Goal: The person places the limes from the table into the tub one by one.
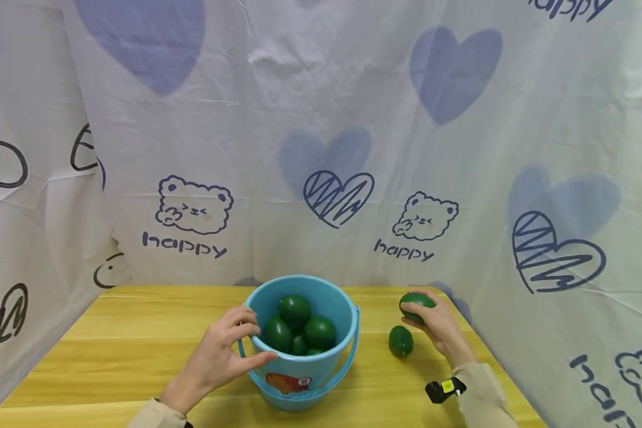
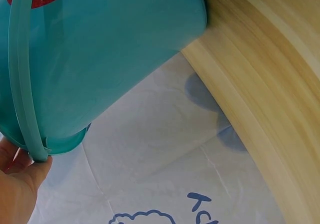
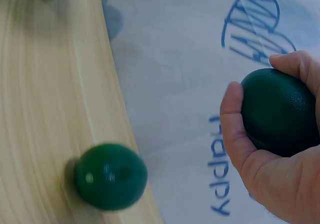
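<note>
A light-blue bucket [image 1: 299,380] stands upright on the table, with several dark green limes [image 1: 295,312] inside. At its left side, my left hand [image 1: 219,348] grips the rim, the fingers over the edge and the thumb on the near side. In the left wrist view, the fingertips [image 2: 42,170] touch the bucket by the end of its handle [image 2: 21,73]. To the right of the bucket, my right hand [image 1: 441,324] holds another green lime [image 3: 277,111] between thumb and fingers. One more lime [image 3: 111,177] lies on the table beside that hand.
The wood-patterned table [image 1: 155,333] runs back to a hanging white cloth [image 1: 278,249] printed with hearts and bears. More cloth hangs on the left and right. A small black device [image 1: 445,389] sits at the right wrist.
</note>
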`<state>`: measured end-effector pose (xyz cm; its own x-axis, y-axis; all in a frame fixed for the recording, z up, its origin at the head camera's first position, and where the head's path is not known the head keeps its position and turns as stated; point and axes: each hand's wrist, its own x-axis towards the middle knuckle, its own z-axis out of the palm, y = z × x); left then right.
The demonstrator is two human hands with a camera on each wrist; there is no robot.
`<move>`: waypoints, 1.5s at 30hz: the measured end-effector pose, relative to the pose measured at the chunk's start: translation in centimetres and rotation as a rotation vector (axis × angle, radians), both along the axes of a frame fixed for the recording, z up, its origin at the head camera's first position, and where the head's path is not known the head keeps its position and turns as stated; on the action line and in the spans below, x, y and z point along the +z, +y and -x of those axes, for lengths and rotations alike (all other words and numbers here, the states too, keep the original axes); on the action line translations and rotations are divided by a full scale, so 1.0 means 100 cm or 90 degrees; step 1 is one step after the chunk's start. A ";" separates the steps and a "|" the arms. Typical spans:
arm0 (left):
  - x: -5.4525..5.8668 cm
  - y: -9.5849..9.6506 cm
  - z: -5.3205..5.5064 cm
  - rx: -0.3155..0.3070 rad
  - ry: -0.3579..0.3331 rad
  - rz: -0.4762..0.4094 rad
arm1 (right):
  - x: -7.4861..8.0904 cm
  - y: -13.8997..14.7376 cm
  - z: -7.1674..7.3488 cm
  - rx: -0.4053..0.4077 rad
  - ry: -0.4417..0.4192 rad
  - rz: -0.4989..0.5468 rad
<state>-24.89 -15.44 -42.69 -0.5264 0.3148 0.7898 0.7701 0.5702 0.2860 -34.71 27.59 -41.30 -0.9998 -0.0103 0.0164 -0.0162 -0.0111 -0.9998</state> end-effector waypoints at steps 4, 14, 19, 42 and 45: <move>-0.001 0.001 -0.001 0.003 -0.003 0.001 | 0.003 -0.014 -0.005 0.006 0.007 -0.042; -0.001 0.002 -0.002 0.007 -0.010 -0.005 | 0.016 -0.045 -0.010 0.042 0.029 -0.067; 0.001 0.001 -0.002 0.004 -0.011 -0.008 | 0.023 -0.056 -0.016 0.074 0.049 -0.063; -0.001 0.002 -0.001 0.010 0.001 -0.003 | 0.040 -0.089 -0.031 0.109 0.122 -0.115; -0.001 0.002 -0.001 0.009 0.004 -0.002 | 0.041 -0.092 -0.032 0.115 0.131 -0.122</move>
